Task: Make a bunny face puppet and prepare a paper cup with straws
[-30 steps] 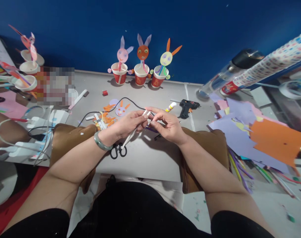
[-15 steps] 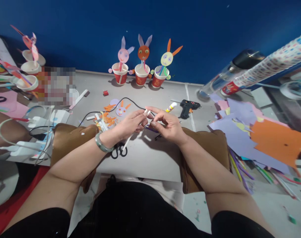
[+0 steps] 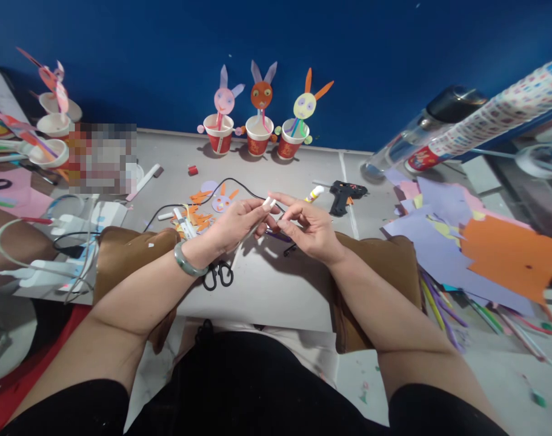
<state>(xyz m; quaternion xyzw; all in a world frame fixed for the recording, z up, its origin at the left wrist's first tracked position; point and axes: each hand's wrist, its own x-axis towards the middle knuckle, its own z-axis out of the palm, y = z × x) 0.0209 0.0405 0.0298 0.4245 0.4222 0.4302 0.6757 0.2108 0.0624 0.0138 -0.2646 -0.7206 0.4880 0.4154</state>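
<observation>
My left hand, with a bracelet at its wrist, pinches a thin white strip that looks like a folded pipe cleaner. Two white ends stick up past the fingertips, and a long tail hangs down toward me. My right hand is curled close by, its forefinger at the white ends and its thumb bent in; part of its grip is hidden. Under the left wrist lie black-handled scissors. White marker pens and orange paper scraps are beside the left hand. A purple paper rabbit face lies just beyond.
Three red paper cups with rabbit figures line the blue wall. A black glue gun and a glue stick lie right of centre. Coloured paper covers the right side; power strips and cables crowd the left.
The white tail below my left hand has swung slightly. Both hands stay almost in place, with the right fingers shifted a little around the white ends.
</observation>
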